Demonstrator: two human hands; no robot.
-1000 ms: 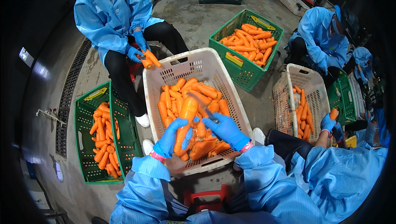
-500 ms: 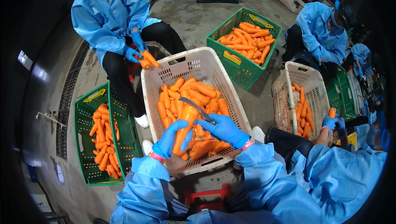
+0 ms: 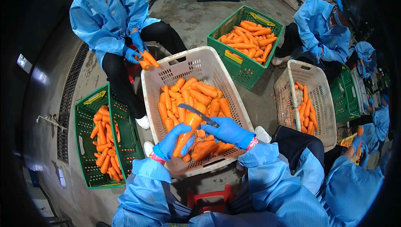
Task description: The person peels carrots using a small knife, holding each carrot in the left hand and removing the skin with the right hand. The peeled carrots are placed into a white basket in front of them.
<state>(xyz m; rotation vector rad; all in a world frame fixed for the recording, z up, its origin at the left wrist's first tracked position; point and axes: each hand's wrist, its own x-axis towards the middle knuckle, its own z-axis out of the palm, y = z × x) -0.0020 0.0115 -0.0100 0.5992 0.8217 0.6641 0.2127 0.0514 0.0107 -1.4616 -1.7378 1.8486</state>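
L hand (image 3: 170, 142) is gripping a thick carrot (image 3: 187, 135) above the white crate (image 3: 222, 76); R hand (image 3: 229, 131) is grasping a knife (image 3: 197, 113), blade crossing the carrot's upper end. Better to be keeping L grip low, away fr. the edge. Crate is standing on grey, stained floor (image 3: 262, 101); opp., a co-worker (image 3: 110, 22) is sitting.

Green plastic crate (image 3: 130, 147) on my L; 2nd green crate (image 3: 234, 69) ahead, a bit R. Floor drain grate (image 3: 66, 122) runs past the L crate, far side from me. White perforated basket (image 3: 285, 101) to my R. Co-worker in blue smock (image 3: 109, 20) ahead-L. Red plastic stool (image 3: 227, 192) betw. my legs.
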